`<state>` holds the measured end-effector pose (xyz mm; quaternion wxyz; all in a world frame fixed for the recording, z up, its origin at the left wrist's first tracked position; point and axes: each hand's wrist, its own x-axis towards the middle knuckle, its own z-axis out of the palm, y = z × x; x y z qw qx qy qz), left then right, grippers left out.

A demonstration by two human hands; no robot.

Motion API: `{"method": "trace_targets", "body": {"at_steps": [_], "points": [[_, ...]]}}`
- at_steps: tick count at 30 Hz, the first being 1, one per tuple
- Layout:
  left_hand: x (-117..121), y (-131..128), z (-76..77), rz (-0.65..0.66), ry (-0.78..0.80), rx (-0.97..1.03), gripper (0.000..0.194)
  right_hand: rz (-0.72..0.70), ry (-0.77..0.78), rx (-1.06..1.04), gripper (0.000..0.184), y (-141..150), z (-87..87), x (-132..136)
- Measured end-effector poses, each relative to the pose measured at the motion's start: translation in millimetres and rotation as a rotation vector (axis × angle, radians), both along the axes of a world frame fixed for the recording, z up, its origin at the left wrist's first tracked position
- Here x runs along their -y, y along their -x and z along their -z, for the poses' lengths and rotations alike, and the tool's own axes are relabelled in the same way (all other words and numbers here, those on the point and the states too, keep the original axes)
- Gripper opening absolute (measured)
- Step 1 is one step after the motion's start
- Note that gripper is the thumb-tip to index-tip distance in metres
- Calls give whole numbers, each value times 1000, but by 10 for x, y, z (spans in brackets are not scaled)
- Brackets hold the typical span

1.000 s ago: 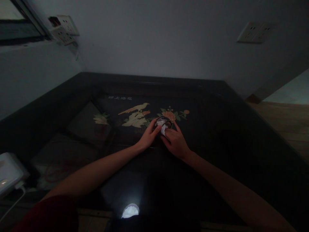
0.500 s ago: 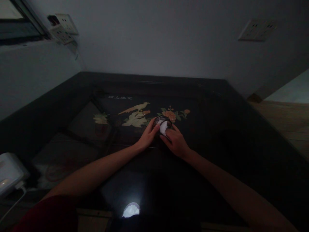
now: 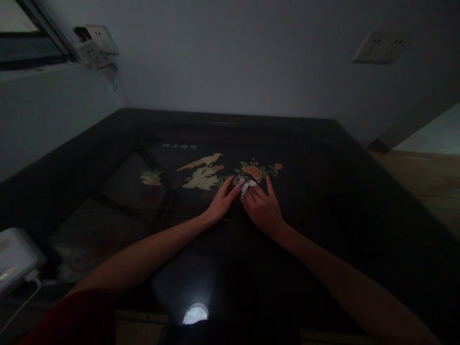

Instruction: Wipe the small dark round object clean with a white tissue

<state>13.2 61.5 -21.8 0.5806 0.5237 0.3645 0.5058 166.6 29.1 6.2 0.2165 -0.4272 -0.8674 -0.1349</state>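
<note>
Dark-rimmed glossy object (image 3: 237, 179), small and partly hidden, lies between the two hands, just on the near side of the orange flower design (image 3: 252, 172) that decorates the glossy black surface (image 3: 305, 230). The left hand (image 3: 223, 199) is closed around its left side, thumb on the near edge and fingers curled behind. The right hand (image 3: 262, 208) is bent over a crumpled white cloth or tissue (image 3: 247, 186) and presses it against the right part of the object; one finger sticks out, clear of the bundle. The cloth and the fingers cover much of the object, and the dim light blurs its shape, so what it is cannot be told.

Left of the flower design are a pale long-tailed bird design (image 3: 204, 161) and, farther left, a pale leafy plant design (image 3: 151, 177). A line of light characters (image 3: 179, 146) sits beyond and left of the flower. Well apart from it, at the near left, are a white box-shaped device (image 3: 16, 258) and its white cable (image 3: 23, 304). A bright round reflection (image 3: 195, 314) shines on the near side of the flower, between the two bare forearms, which slant across the surface. Beyond the flower, the surface meets a plain pale wall (image 3: 230, 62), with a wide white socket plate (image 3: 381, 48) to the right and white sockets (image 3: 102, 39) to the left.
</note>
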Motion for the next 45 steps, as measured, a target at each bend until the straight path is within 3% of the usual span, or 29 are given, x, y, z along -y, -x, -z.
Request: {"method": "trace_targets", "body": {"at_steps": [4, 8, 16, 22, 31, 37, 45], "points": [[-21, 0, 29, -42, 2, -4, 48, 0, 21, -6, 41, -6, 55, -3], [-36, 10, 73, 8, 12, 20, 51, -50, 67, -29, 45, -26, 115, -30], [-12, 33, 63, 37, 59, 22, 50, -220, 119, -141, 29, -84, 102, -68], [-13, 36, 47, 49, 73, 72, 49, -304, 113, -217, 29, -117, 46, -73], [-11, 6, 41, 62, 56, 140, 44, -171, -5, -61, 33, -91, -22, -44], [10, -7, 0, 49, 73, 123, 44, -61, -20, -23, 44, -56, 37, -32], [14, 19, -10, 31, 102, 39, 49, -143, 114, -70, 52, -87, 107, -70]]}}
